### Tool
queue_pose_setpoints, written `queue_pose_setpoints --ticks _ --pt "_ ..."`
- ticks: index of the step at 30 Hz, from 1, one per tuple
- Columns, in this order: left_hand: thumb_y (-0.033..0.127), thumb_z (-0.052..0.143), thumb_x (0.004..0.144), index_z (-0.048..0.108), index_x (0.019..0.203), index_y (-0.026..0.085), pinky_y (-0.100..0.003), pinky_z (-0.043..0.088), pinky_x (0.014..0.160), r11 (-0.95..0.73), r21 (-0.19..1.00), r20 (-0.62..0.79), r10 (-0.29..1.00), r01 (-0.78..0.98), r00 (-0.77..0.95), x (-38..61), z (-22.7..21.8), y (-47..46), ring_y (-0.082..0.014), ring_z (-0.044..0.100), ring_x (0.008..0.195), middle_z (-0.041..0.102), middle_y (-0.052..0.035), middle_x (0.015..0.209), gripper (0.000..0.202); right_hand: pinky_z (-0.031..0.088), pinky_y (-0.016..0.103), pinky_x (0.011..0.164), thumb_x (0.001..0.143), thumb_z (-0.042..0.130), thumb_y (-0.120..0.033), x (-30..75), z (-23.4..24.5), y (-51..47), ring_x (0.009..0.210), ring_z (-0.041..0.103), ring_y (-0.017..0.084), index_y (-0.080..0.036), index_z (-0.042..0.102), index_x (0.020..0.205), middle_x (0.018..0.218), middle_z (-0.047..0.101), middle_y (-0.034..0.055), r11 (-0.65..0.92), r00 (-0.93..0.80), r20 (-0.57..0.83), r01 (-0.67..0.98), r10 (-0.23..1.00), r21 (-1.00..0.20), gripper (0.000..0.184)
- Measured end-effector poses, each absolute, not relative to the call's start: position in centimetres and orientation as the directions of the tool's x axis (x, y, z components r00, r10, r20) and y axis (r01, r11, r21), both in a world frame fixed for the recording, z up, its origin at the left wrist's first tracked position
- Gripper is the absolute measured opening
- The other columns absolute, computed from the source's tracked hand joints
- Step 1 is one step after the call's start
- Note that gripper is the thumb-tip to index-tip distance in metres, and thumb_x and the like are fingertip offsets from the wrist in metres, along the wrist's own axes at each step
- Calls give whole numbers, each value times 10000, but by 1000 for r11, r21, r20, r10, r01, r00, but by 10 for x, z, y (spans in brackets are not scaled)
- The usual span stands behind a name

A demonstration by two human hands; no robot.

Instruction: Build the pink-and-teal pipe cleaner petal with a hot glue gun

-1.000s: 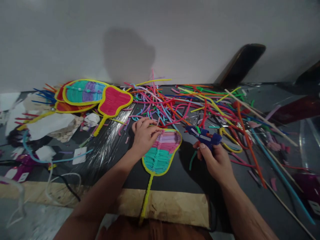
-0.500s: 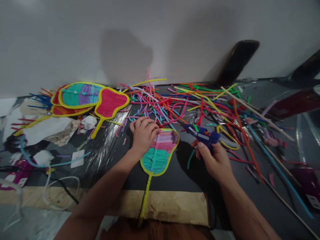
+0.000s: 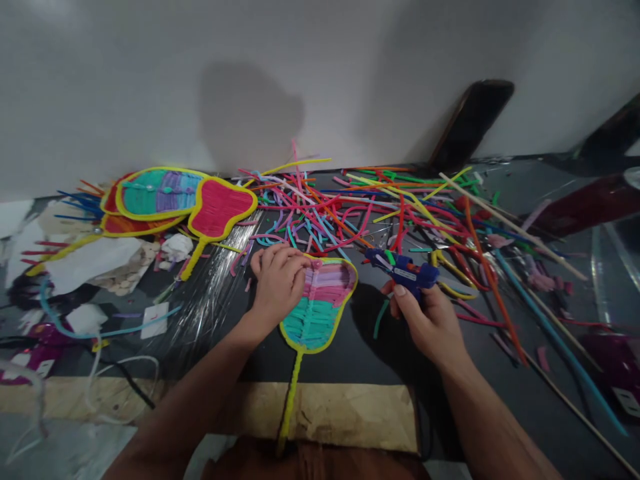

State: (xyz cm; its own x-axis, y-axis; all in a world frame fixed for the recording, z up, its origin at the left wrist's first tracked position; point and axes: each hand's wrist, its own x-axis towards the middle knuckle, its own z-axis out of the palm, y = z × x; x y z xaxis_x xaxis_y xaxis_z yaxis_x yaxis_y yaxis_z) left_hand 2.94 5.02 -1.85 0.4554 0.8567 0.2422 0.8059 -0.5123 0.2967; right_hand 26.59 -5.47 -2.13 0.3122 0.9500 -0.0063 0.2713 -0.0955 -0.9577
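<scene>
A hand fan of fuzzy pipe cleaners (image 3: 320, 320), with teal, pink and lilac bands, a yellow rim and a yellow handle, lies before me. Over its upper left edge is my left hand (image 3: 279, 281), fingers loosely bent and fingertips near a small pink bead (image 3: 317, 264) on the fan; its thumb is hidden. To the right of the fan, my right hand (image 3: 425, 320) grips a blue hot glue gun (image 3: 407, 270), its nozzle pointing up and left.
Loose pipe cleaners (image 3: 320, 207) heap along the wall. Other finished-looking fans (image 3: 220, 210) lie at left, above clear plastic strands (image 3: 210, 287). Scissors (image 3: 453, 280) are beside the glue gun. A dark phone (image 3: 473, 127) leans on the wall. Cables (image 3: 125, 363) run at lower left.
My left hand has slid left across the fan, uncovering the pink bead near its top. The fan and my right hand with the glue gun have hardly moved.
</scene>
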Motion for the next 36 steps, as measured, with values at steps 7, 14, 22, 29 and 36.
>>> queue_pose_setpoints --ticks 7,14,22,29,36 --pt "135 489 838 669 1045 280 -509 213 1041 -539 212 266 834 815 483 18 -13 31 -262 435 1220 613 -52 1154 310 408 252 524 903 502 -416 269 -24 -53 524 500 111 -179 588 882 616 559 -18 -36 334 63 281 940 -959 254" --pt "358 482 903 550 1230 183 -521 196 1081 -510 177 236 852 842 466 4 -13 -4 -296 381 1304 503 -152 1324 376 449 265 530 924 442 -436 284 1 -61 526 539 106 -198 542 969 807 650 29 -4 543 202 354 815 -935 262" --pt "332 458 904 544 1241 174 -526 207 1076 -519 168 255 844 838 472 -16 -18 -33 -321 343 1342 483 -174 1342 382 490 399 845 917 438 -351 328 -6 -108 985 601 265 -169 395 1389 1119 630 144 26 92 332 942 939 -333 507" --pt "275 465 889 546 1255 195 -518 231 1073 -498 185 273 854 847 442 -18 -21 -48 -309 358 1337 483 -161 1353 383 489 398 787 897 484 -293 337 -36 -120 933 571 278 -189 471 1359 1059 643 134 54 -62 131 996 989 66 473" --pt "271 468 883 520 1281 200 -525 238 1080 -470 210 229 876 857 425 -35 -27 -66 -299 365 1338 480 -154 1380 407 485 408 788 923 431 -424 345 -17 -120 1011 576 287 -189 497 1313 1177 616 139 138 -149 150 987 977 81 460"
